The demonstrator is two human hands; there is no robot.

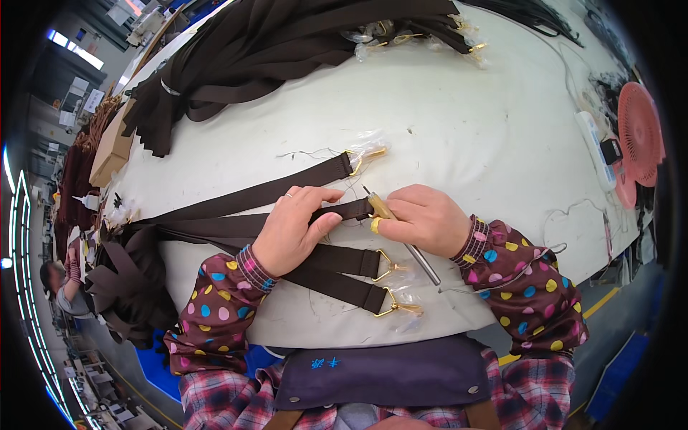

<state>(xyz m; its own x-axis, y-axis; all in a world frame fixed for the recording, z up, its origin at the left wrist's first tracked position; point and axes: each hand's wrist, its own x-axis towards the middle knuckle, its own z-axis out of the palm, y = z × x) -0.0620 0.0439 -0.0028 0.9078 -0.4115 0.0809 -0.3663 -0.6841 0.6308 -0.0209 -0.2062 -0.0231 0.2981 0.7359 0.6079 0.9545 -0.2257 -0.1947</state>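
Observation:
My left hand (pixel 290 228) is closed on a dark brown webbing strap (pixel 347 211), its thumb and index finger at the strap's two edges. Gripped in my right hand (pixel 428 218) is a pen-shaped tool (pixel 423 264) with a metal shaft, a tan sleeve and a thin dark tip, angled over the strap's sewn end. A bit of yellow wrapping shows at a right fingertip. Farther out lies another strap (pixel 287 188) with a gold metal fitting (pixel 351 162). Nearer to me, two more straps (pixel 337 287) end in gold clasps (pixel 390 301) wrapped in clear plastic.
A large bundle of dark straps (pixel 251 54) covers the table's far side; more straps (pixel 129 279) hang over the left edge. A pink fan (pixel 639 125) and a white power strip (pixel 596 150) stand at right. A thin cord (pixel 516 278) crosses my right sleeve. Loose threads lie about.

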